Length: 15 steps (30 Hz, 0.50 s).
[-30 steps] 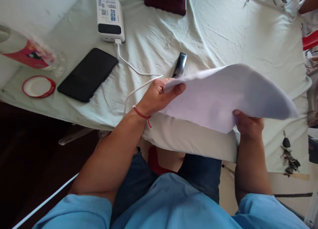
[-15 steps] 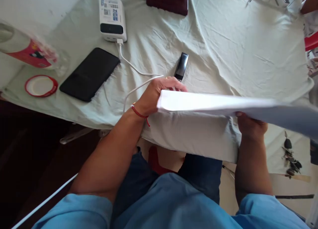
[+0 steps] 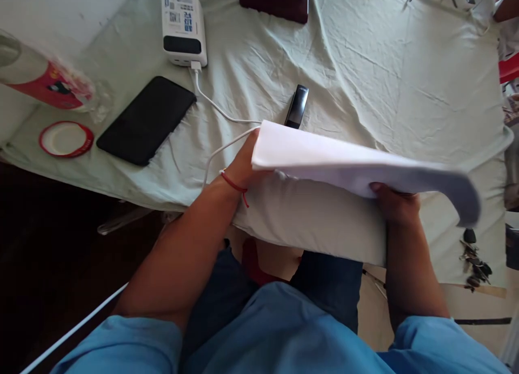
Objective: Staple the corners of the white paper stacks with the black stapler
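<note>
White paper (image 3: 316, 149), which looks like a folded sheet or thin stack, spans the space between my hands above the table's front edge. My left hand (image 3: 246, 160) holds its left end from behind and below, its fingers hidden by the paper. Toward the right, my right hand (image 3: 399, 204) grips the lower edge, thumb on the near face and fingers behind. The paper's right end curls downward. Just beyond the left part of the paper lies a small black glossy device (image 3: 297, 106), partly covered by it.
A black phone (image 3: 148, 120), a red-rimmed tape roll (image 3: 66, 139) and a plastic bottle (image 3: 48, 79) lie on the left. A white power bank (image 3: 184, 28) has a white cable (image 3: 219, 110) plugged in. A maroon box (image 3: 275, 4) is at the back; keys (image 3: 474, 263) lie at right.
The paper's left end has risen and tilted, showing more of its upper face. Its right end has swung left and curled. My right hand has shifted slightly left; my left fingers are now hidden.
</note>
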Available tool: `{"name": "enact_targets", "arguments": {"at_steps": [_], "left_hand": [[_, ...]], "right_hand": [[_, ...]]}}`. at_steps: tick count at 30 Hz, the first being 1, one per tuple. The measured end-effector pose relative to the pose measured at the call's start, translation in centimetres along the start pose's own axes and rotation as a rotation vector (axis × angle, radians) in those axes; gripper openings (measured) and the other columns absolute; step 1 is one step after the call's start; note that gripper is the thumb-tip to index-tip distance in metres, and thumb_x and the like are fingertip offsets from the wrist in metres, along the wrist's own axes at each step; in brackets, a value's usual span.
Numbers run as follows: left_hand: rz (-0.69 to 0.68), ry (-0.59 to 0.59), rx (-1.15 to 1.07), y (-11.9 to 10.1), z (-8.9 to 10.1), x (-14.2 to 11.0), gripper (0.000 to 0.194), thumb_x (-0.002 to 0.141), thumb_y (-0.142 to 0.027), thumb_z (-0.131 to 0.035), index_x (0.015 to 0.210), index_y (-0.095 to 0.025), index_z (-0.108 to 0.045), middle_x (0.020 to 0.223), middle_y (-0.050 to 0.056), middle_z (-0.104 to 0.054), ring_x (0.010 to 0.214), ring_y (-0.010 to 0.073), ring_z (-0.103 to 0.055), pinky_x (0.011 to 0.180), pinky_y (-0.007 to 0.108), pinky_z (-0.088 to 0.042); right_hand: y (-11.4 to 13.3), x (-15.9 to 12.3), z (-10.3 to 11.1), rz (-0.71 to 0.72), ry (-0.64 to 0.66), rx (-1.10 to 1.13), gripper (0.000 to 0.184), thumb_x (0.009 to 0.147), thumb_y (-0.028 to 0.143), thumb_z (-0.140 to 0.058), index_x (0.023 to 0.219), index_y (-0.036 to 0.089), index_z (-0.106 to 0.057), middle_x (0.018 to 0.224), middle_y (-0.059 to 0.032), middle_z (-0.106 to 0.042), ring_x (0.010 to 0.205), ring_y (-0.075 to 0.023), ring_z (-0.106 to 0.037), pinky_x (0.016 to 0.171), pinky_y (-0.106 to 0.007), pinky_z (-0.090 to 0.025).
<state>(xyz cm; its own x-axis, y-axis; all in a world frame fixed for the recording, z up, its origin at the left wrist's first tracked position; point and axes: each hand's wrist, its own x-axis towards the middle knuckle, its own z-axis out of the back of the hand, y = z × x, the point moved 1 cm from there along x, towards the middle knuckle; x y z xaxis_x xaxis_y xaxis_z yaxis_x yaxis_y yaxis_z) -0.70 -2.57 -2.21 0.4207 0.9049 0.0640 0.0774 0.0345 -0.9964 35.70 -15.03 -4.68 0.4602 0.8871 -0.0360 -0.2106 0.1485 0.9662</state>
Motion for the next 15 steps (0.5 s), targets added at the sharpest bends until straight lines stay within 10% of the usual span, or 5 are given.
{"name": "enact_targets", "arguments": {"at_steps": [6,15], "left_hand": [[0.188,-0.046,-0.082,0.3,-0.4,-0.2,0.054,0.093,-0.073,-0.075,0.093,-0.019,-0.075,0.091,0.007,-0.079,0.100,0.0281,-0.077,0.087,0.039,-0.064],[0.186,-0.075,-0.040,0.1,-0.2,0.3,0.039,0.103,-0.056,-0.066,0.090,-0.020,-0.067,0.086,0.004,-0.073,0.086,0.0210,-0.072,0.079,0.032,-0.057]], "right_hand": [[2.2,-0.3,-0.8,0.001,0.050,0.046,0.057,0.060,0.046,-0.106,0.110,0.036,-0.082,0.101,-0.0018,-0.086,0.112,-0.0299,-0.081,0.107,-0.049,-0.067],[2.9,-1.1,2.5,-0.337,0.144,-0.149,0.045,0.051,0.045,-0.111,0.081,0.027,-0.083,0.092,-0.0038,-0.087,0.074,-0.0219,-0.076,0.063,-0.035,-0.068]]}}
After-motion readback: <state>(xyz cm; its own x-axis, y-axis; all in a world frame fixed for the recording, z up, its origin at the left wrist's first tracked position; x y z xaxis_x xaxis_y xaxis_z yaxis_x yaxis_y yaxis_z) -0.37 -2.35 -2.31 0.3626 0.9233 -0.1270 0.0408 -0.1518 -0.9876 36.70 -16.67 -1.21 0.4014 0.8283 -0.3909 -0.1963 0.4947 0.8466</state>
